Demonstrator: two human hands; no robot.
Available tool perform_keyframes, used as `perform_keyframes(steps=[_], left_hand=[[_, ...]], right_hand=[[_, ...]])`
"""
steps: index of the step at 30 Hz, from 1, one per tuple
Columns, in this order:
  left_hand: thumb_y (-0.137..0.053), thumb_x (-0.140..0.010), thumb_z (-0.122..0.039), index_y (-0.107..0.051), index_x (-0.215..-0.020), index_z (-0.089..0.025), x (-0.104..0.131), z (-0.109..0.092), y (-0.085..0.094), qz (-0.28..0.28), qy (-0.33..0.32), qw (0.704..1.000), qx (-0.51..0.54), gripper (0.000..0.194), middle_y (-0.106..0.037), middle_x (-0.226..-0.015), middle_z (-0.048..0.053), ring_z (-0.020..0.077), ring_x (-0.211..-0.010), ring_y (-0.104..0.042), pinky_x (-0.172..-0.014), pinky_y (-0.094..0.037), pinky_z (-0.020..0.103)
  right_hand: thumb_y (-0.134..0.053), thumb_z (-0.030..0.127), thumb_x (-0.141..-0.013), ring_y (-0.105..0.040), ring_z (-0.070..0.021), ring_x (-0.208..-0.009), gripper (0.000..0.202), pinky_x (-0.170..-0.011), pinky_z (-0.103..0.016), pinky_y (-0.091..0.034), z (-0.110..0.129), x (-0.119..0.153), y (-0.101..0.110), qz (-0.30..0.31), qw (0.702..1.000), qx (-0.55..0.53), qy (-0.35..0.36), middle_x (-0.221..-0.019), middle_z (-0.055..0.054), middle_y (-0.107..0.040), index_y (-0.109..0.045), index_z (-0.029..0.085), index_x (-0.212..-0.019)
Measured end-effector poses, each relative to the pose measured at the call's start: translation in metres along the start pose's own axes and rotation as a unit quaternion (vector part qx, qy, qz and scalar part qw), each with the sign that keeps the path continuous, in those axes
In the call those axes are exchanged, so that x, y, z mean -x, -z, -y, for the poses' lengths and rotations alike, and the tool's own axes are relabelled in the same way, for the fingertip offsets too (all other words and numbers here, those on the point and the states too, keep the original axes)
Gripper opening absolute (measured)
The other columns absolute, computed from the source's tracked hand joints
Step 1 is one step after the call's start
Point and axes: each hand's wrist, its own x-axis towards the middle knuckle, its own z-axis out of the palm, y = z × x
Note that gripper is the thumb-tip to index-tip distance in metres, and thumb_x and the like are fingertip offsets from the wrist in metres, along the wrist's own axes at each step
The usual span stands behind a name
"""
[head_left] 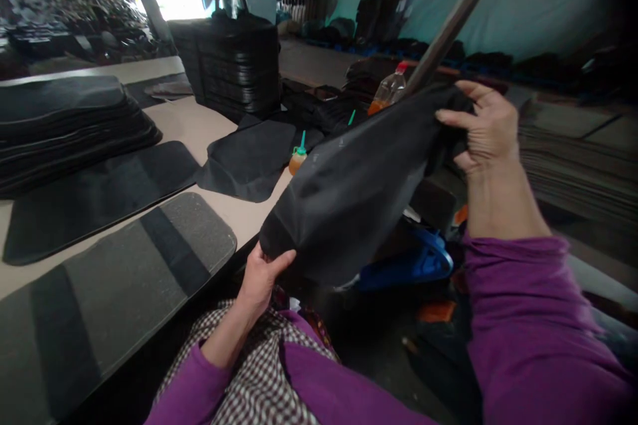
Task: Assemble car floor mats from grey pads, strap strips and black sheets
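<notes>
A black sheet (353, 192) of flexible material hangs stretched between my two hands, slanting up to the right. My left hand (262, 275) pinches its lower left corner between thumb and fingers. Higher up, at the right, my right hand (486, 123) grips the bunched far end. Small pale marks show near the sheet's upper edge. Just behind the sheet, on the table (199, 121), stands a small bottle (298, 158) of amber liquid with a green nozzle. Another black piece (249, 158) lies flat to the left of that bottle.
Stacked black pieces (64, 119) and a grey panel with dark bands (124, 292) lie at the left. A tall black bundle (232, 63) stands behind. A clear bottle with a red cap (389, 89) is beside a slanting pole (456, 20). A blue object (413, 262) is below the sheet.
</notes>
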Motion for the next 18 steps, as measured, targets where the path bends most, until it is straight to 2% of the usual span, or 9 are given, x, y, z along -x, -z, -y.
perform_keyframes(steps=[5,9,15,18], left_hand=[[-0.089,-0.076,-0.035,-0.068,-0.134,-0.019,0.000,0.006,0.004,0.006,-0.058,0.996,-0.065,0.064,-0.073,-0.132,0.011,0.0282,-0.123,-0.069,-0.114,-0.050,0.045],[-0.084,-0.082,-0.039,-0.068,-0.135,-0.021,-0.001,0.008,0.008,0.008,-0.099,0.990,-0.103,0.058,-0.073,-0.133,0.010,0.0281,-0.125,-0.068,-0.115,-0.049,0.044],[-0.081,-0.085,-0.041,-0.069,-0.134,-0.021,-0.003,0.012,0.013,0.004,-0.111,0.985,-0.130,0.054,-0.073,-0.132,0.009,0.0274,-0.124,-0.068,-0.114,-0.050,0.042],[-0.080,-0.087,-0.041,-0.068,-0.134,-0.021,-0.005,0.014,0.015,-0.005,-0.121,0.983,-0.141,0.053,-0.073,-0.133,0.009,0.0268,-0.124,-0.068,-0.114,-0.050,0.042]], right_hand=[[-0.095,0.013,-0.051,-0.067,-0.0203,-0.093,0.062,-0.092,-0.041,-0.055,-0.007,0.005,0.007,0.006,0.999,-0.042,-0.005,-0.103,-0.005,-0.073,-0.073,0.021,-0.108],[-0.093,0.011,-0.044,-0.064,-0.0205,-0.088,0.066,-0.087,-0.039,-0.053,-0.012,0.008,0.007,0.003,0.998,-0.066,-0.021,-0.098,-0.006,-0.072,-0.076,0.019,-0.108],[-0.085,0.011,-0.050,-0.061,-0.0196,-0.086,0.056,-0.080,-0.035,-0.049,-0.017,0.012,0.002,0.000,0.998,-0.055,-0.044,-0.096,-0.004,-0.071,-0.078,0.021,-0.104],[-0.079,0.010,-0.050,-0.057,-0.0172,-0.078,0.056,-0.071,-0.031,-0.046,-0.019,0.013,0.002,0.005,0.997,-0.056,-0.045,-0.087,-0.002,-0.069,-0.078,0.020,-0.105]])
